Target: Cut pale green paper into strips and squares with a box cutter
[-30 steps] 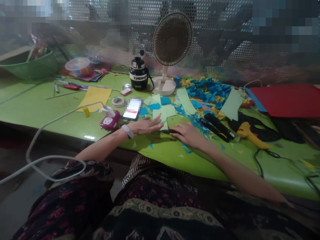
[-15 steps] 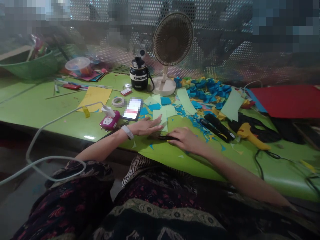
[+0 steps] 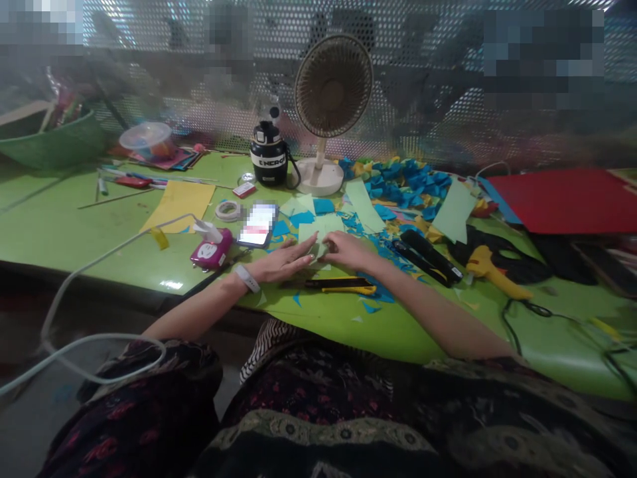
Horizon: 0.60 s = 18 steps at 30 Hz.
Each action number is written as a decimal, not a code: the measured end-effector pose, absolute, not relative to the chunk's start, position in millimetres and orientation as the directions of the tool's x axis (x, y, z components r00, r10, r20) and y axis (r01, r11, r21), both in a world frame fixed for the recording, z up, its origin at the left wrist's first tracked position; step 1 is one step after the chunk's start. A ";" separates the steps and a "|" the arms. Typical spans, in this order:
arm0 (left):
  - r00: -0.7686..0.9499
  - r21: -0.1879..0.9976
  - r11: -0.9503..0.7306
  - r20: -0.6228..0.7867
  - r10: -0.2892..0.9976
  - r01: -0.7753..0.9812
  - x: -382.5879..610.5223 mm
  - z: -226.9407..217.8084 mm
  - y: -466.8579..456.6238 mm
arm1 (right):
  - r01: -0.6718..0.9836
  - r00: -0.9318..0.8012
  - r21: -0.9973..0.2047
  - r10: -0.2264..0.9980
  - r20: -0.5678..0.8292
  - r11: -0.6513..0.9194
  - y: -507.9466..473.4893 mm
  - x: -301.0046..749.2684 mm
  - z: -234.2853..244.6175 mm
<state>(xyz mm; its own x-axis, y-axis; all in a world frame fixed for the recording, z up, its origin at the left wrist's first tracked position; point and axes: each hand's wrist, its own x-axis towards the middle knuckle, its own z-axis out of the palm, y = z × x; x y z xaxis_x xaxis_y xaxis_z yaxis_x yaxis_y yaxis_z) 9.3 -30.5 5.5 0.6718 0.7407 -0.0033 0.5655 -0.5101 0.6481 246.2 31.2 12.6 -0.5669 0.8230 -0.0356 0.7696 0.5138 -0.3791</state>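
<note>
Since the left hand (image 3: 283, 262) and right hand (image 3: 351, 252) lie spread on the green paper (image 3: 318, 229), sliding them carelessly, we could knock the cutter (image 3: 340, 285) just below.

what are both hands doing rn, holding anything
Left hand: open, flat, holding nothing, fingertips by the pale green paper.
Right hand: open, resting on that paper, no grip visible.

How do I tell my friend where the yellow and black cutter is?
Find the standing fan on the green table. Look just below the right hand. The craft knife lies flat there, long and thin, black and yellow, unlike the chunky yellow glue gun farther right.
</note>
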 end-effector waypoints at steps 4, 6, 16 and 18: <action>0.608 0.630 -0.473 0.002 0.794 0.615 9.4 2.2 -29.0 | 0.755 -0.539 -0.484 0.839 -0.076 0.442 28.3 244.4 8.2; 0.571 0.633 -0.447 0.011 0.821 0.631 9.7 0.2 -27.9 | 0.706 -0.518 -0.586 0.854 -0.045 0.397 27.4 247.1 6.2; 0.360 0.817 -0.319 0.148 0.921 0.481 17.4 -2.8 -27.3 | 0.248 -0.426 -0.957 0.904 0.035 0.154 45.0 270.2 10.5; 0.203 0.895 -0.240 0.173 0.964 0.376 19.0 -1.2 -26.3 | 0.212 -0.425 -0.958 0.901 0.089 0.195 40.8 267.9 10.1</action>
